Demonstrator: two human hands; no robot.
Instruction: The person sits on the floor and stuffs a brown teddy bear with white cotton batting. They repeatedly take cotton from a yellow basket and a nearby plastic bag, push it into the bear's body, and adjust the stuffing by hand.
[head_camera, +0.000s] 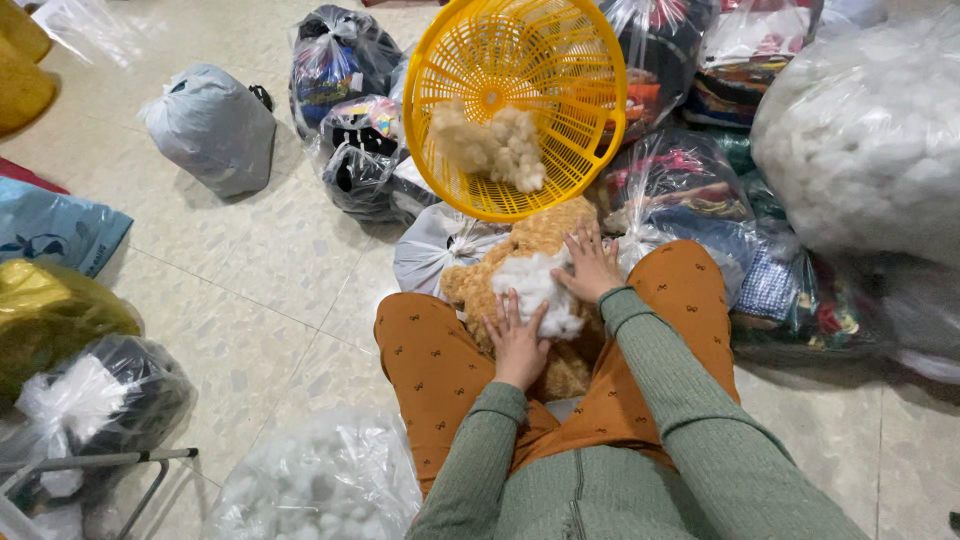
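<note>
Speckled tile floor (260, 290) carries the whole layout; person seated on it, legs in orange trousers (430, 370) spread apart. Largest item: clear bag of white stuffing (870, 130) at far right, a second such bag (320, 485) near the left knee. Dark and grey tied bags (215, 125) stand further out on the floor. Yellow plastic basket (515, 100), tilted on its side with the opening toward the person, holds a clump of beige fluff (490, 145).

Tan plush toy (540, 235) lies between the thighs, long axis running away from the body toward the basket. White stuffing wad (540, 290) sits on its middle. Left hand (518, 340) lies flat on the near end of the toy, fingers spread and extended, tips at the lower edge of the wad. Right hand (592, 265) lies flat at the wad's right side, fingers likewise splayed, gripping nothing. Wad thus lies between both hands: ahead of the left fingertips, just left of the right palm. Both hands touch it; neither is clearly nearer
</note>
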